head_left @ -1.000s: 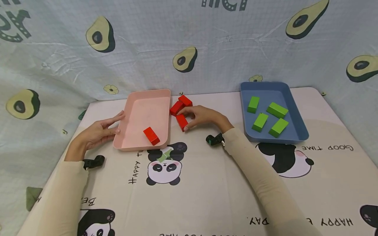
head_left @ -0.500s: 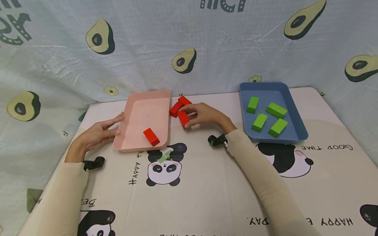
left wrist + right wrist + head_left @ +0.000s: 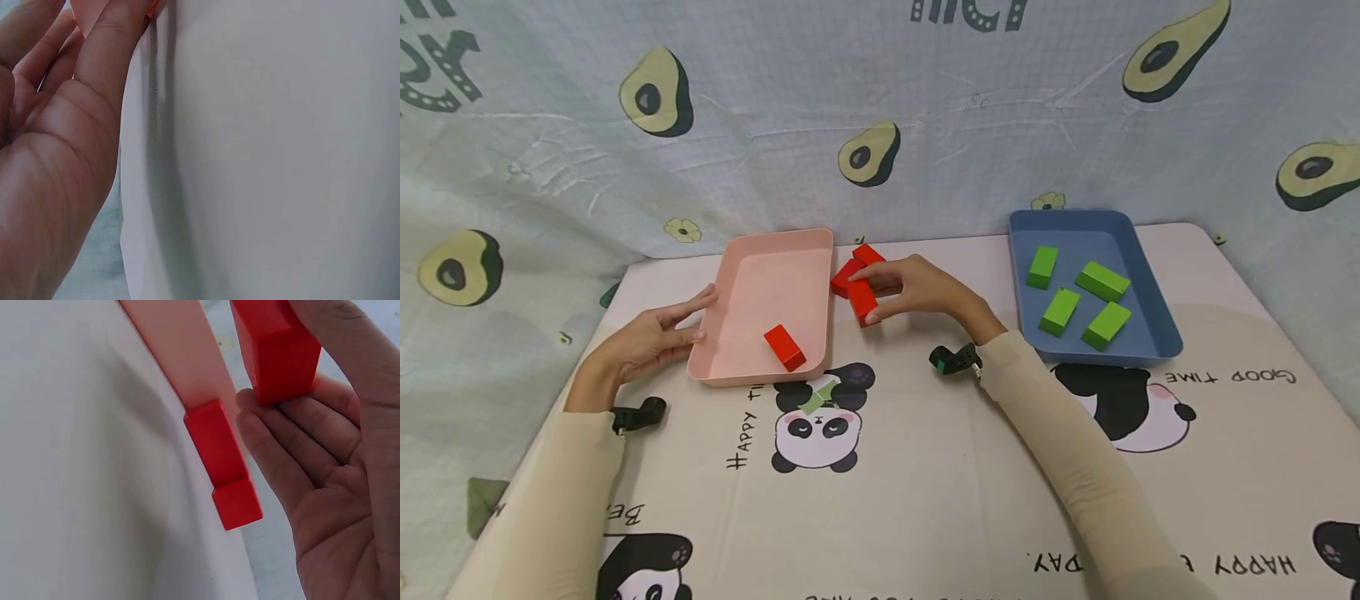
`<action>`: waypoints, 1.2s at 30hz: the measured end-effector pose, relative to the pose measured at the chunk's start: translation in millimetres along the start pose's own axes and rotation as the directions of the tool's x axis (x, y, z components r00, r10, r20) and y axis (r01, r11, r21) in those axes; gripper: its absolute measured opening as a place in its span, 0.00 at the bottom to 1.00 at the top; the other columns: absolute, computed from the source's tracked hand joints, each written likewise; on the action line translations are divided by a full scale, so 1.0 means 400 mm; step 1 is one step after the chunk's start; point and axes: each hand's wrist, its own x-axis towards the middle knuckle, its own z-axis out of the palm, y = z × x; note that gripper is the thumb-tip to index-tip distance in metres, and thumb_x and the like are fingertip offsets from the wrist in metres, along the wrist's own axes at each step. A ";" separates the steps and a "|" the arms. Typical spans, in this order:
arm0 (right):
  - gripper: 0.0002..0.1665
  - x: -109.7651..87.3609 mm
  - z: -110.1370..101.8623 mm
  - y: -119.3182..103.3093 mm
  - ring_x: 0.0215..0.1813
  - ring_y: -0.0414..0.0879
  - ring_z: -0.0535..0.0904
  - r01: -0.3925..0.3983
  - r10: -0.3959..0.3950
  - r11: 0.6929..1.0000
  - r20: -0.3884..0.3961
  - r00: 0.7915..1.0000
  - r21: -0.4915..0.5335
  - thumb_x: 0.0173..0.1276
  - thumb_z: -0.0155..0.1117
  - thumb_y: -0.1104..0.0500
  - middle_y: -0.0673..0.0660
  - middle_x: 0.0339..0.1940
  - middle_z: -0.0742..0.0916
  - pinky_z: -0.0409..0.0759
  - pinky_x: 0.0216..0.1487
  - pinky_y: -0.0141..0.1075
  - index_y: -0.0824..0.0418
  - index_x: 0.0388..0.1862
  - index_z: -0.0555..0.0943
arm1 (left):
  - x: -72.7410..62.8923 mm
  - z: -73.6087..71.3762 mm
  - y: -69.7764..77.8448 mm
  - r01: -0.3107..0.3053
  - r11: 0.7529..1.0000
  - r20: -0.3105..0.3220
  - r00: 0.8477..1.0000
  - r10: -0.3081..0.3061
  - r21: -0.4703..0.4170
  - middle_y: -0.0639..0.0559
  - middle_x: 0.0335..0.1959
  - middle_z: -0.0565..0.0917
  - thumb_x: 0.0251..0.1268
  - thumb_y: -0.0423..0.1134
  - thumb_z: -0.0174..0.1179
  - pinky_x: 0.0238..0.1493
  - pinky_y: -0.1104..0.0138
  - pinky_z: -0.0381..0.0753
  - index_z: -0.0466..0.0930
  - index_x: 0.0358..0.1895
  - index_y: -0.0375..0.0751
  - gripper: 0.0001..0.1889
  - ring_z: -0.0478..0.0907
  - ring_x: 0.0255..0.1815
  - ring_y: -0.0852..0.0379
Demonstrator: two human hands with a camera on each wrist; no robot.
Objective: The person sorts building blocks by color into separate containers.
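Observation:
My right hand (image 3: 921, 287) pinches a red block (image 3: 861, 302) between thumb and fingers, right of the pink tray (image 3: 760, 239). In the right wrist view this held block (image 3: 278, 353) is off the table, with the thumb on one side and fingertips at its lower end. Two more red blocks (image 3: 846, 277) lie beside the tray's right wall, partly behind the right hand. Inside the tray, near its front, rests another red block (image 3: 785, 347). My left hand (image 3: 651, 340) touches the tray's left rim with extended fingers; in the left wrist view its fingers (image 3: 109, 56) reach the pink wall.
At the right stands a blue tray (image 3: 1157, 333) with several green blocks (image 3: 1105, 325) in it. A panda-print cloth (image 3: 917, 500) covers the table. Behind the table hangs an avocado-print curtain (image 3: 760, 150). Each wrist carries a small black camera (image 3: 955, 358).
The right hand has shifted slightly up the picture, and the pinched red block has risen and turned a little with it. The left hand and both trays stay put.

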 end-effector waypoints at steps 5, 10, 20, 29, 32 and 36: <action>0.38 -0.008 -0.004 -0.014 0.62 0.50 0.83 0.005 -0.005 1.000 0.012 1.000 -0.010 0.58 0.81 0.52 0.57 0.61 0.86 0.80 0.65 0.42 0.59 0.67 0.79 | 0.001 0.001 0.003 0.005 1.000 -0.001 1.000 -0.005 0.001 0.62 0.85 0.38 0.74 0.27 0.58 0.56 0.72 0.82 0.54 0.81 0.51 0.37 0.33 0.84 0.47; 0.37 -0.013 -0.007 -0.027 0.59 0.47 0.84 0.011 -0.010 0.999 0.028 1.000 -0.036 0.57 0.81 0.49 0.54 0.57 0.88 0.80 0.64 0.42 0.56 0.65 0.81 | 0.002 -0.001 0.001 -0.003 1.000 0.008 1.000 0.003 -0.010 0.62 0.85 0.38 0.74 0.26 0.57 0.56 0.72 0.82 0.54 0.81 0.50 0.37 0.37 0.83 0.52; 0.37 -0.017 0.000 -0.037 0.59 0.47 0.84 0.036 -0.035 0.999 0.043 0.998 -0.037 0.57 0.81 0.49 0.54 0.57 0.88 0.80 0.64 0.39 0.57 0.65 0.81 | 0.002 -0.002 0.004 0.004 1.000 -0.005 1.000 -0.004 0.020 0.62 0.85 0.39 0.74 0.28 0.58 0.56 0.72 0.81 0.54 0.81 0.49 0.38 0.39 0.84 0.52; 0.36 -0.021 0.003 -0.043 0.59 0.47 0.84 0.031 -0.030 0.999 0.041 0.999 -0.020 0.58 0.81 0.52 0.55 0.58 0.87 0.81 0.63 0.40 0.58 0.65 0.81 | -0.002 0.001 -0.019 -0.076 0.995 -0.016 0.997 0.078 0.061 0.59 0.85 0.43 0.74 0.29 0.59 0.57 0.73 0.80 0.56 0.80 0.46 0.36 0.64 0.69 0.79; 0.37 -0.020 0.003 -0.047 0.59 0.47 0.84 0.035 -0.034 0.999 0.047 0.998 -0.011 0.58 0.81 0.52 0.55 0.57 0.88 0.81 0.64 0.44 0.58 0.66 0.81 | -0.004 0.003 -0.020 -0.093 0.993 -0.022 0.995 0.095 0.077 0.59 0.85 0.44 0.73 0.29 0.59 0.57 0.74 0.80 0.57 0.80 0.45 0.35 0.69 0.62 0.83; 0.37 -0.018 0.002 -0.050 0.59 0.47 0.84 0.044 -0.043 0.999 0.045 0.998 -0.020 0.58 0.81 0.51 0.54 0.57 0.88 0.80 0.64 0.44 0.58 0.66 0.80 | -0.007 0.004 -0.014 -0.100 0.990 -0.021 0.995 0.102 0.096 0.60 0.84 0.47 0.74 0.29 0.59 0.55 0.73 0.82 0.59 0.78 0.39 0.33 0.72 0.62 0.80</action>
